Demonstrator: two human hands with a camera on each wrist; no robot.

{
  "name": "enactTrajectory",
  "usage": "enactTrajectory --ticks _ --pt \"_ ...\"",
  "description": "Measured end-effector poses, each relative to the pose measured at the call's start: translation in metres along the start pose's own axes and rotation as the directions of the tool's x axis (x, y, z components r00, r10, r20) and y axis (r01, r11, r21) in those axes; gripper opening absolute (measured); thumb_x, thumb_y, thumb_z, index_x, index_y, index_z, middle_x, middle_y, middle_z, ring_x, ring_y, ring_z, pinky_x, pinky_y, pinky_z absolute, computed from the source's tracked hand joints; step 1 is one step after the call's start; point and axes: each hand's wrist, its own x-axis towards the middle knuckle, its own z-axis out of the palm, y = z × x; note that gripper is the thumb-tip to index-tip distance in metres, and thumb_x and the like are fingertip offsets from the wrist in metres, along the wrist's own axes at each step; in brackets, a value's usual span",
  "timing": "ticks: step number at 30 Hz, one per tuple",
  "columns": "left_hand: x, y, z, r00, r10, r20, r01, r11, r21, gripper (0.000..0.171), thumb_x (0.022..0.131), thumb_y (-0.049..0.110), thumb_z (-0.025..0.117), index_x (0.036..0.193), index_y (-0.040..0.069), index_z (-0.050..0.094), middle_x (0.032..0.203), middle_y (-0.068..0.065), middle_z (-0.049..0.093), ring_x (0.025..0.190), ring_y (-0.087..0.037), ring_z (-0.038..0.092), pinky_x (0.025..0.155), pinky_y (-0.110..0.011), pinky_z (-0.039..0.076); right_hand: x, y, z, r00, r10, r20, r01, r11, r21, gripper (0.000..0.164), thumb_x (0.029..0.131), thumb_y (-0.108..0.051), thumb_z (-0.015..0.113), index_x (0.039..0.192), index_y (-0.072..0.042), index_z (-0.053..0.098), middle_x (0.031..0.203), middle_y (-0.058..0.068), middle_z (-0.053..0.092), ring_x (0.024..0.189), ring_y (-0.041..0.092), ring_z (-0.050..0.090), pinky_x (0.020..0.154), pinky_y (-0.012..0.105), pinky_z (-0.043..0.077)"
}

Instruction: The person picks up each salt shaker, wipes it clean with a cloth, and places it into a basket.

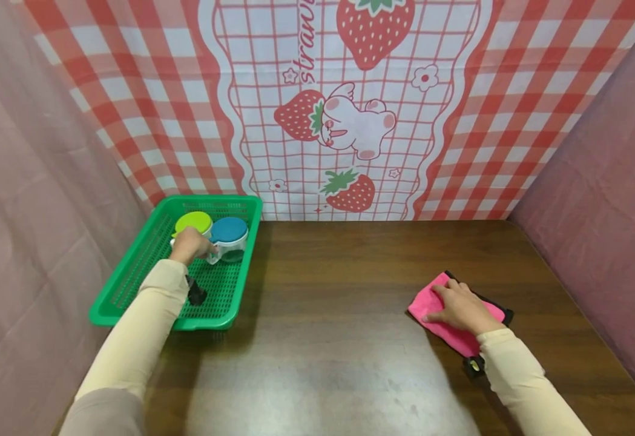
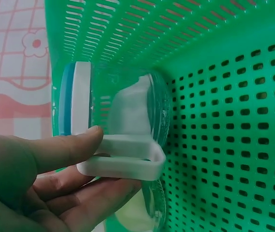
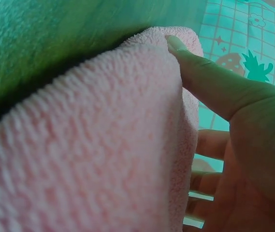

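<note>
In the green basket (image 1: pixel 235 303), my left hand (image 1: pixel 190 245) pinches the white handle (image 2: pixel 127 164) of a clear jar with a blue lid (image 1: pixel 229 229). The thumb lies on one side of the handle and the fingers on the other. Close beside it stands a second jar with a lime-green lid (image 1: pixel 194 223), partly hidden by the hand. Over on the right, my right hand (image 1: pixel 461 307) holds a pink cloth (image 1: pixel 425 303) with a dark edge that lies on the table. In the right wrist view the thumb presses the fuzzy cloth (image 3: pixel 103 135); the fingertips are hidden behind it.
The brown wooden table (image 1: pixel 322 315) spreads between basket and cloth. A checked strawberry curtain (image 1: pixel 301 169) hangs along the back, with pink cloth walls (image 1: pixel 595 163) at both sides. Small black devices (image 1: pixel 474 366) sit at the wrists.
</note>
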Motion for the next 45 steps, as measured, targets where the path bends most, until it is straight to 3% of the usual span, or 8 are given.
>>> enactTrajectory --ticks 5,11,18,25,30,38,45 --pt "0.003 -0.003 0.001 1.0 -0.016 0.013 0.017 1.0 -0.012 0.03 0.082 0.02 0.078 0.091 -0.008 0.07 0.065 -0.011 0.067 0.076 -0.029 0.069 0.075 -0.04 0.054 0.0 -0.001 0.0 1.0 0.002 0.006 -0.002 1.0 -0.002 0.081 0.075 -0.045 0.08 0.132 0.005 0.053 0.122 0.031 0.051 0.107 0.044 0.049 0.085 0.059 0.048" --pt "0.006 -0.005 0.004 0.999 -0.046 0.029 0.048 0.997 -0.057 0.033 0.084 0.02 0.075 0.099 -0.009 0.067 0.071 -0.012 0.066 0.076 -0.028 0.069 0.076 -0.04 0.056 -0.001 -0.002 -0.001 1.0 0.01 0.015 -0.01 1.0 0.004 0.082 0.074 -0.046 0.08 0.132 0.006 0.053 0.123 0.031 0.051 0.106 0.042 0.049 0.085 0.057 0.048" --pt "0.01 -0.006 0.006 0.999 -0.035 0.041 0.04 0.989 -0.146 0.038 0.086 0.015 0.073 0.11 -0.013 0.062 0.08 -0.015 0.066 0.085 -0.033 0.071 0.084 -0.044 0.057 -0.003 0.0 -0.002 1.0 -0.016 0.003 0.016 0.999 0.028 0.082 0.074 -0.046 0.08 0.132 0.006 0.054 0.124 0.031 0.051 0.107 0.043 0.05 0.085 0.056 0.048" --pt "0.011 -0.007 0.007 0.998 -0.066 -0.005 0.065 0.994 -0.087 0.036 0.086 0.024 0.074 0.102 -0.008 0.069 0.069 -0.009 0.07 0.085 -0.032 0.07 0.069 -0.035 0.052 -0.004 0.003 -0.002 1.0 -0.001 0.013 0.001 0.998 0.068 0.085 0.073 -0.046 0.082 0.133 0.007 0.052 0.125 0.032 0.048 0.107 0.043 0.048 0.082 0.054 0.049" --pt "0.013 -0.009 0.007 0.997 -0.075 -0.027 0.072 0.993 -0.097 0.033 0.086 0.028 0.075 0.092 -0.004 0.072 0.054 0.001 0.061 0.088 -0.033 0.066 0.071 -0.035 0.051 -0.002 0.003 -0.003 0.999 0.029 0.031 -0.03 0.998 0.055 0.089 0.072 -0.046 0.082 0.135 0.007 0.048 0.125 0.034 0.047 0.11 0.046 0.045 0.083 0.056 0.049" --pt "0.02 -0.008 0.008 0.993 -0.089 -0.077 0.086 0.995 -0.048 0.034 0.084 0.033 0.076 0.069 0.004 0.068 0.052 0.002 0.056 0.057 -0.019 0.05 0.049 -0.027 0.041 -0.001 0.002 -0.003 0.998 0.053 0.046 -0.054 0.998 0.041 0.091 0.072 -0.045 0.083 0.136 0.007 0.047 0.124 0.033 0.047 0.11 0.045 0.045 0.082 0.056 0.049" --pt "0.021 -0.005 0.008 0.992 -0.084 -0.098 0.079 0.995 -0.057 0.037 0.082 0.031 0.078 0.084 -0.005 0.072 0.054 0.0 0.059 0.062 -0.02 0.051 0.051 -0.026 0.04 0.0 0.002 -0.003 0.998 0.051 0.046 -0.052 0.998 0.036 0.091 0.071 -0.045 0.083 0.136 0.007 0.047 0.124 0.034 0.046 0.11 0.046 0.045 0.083 0.056 0.048"
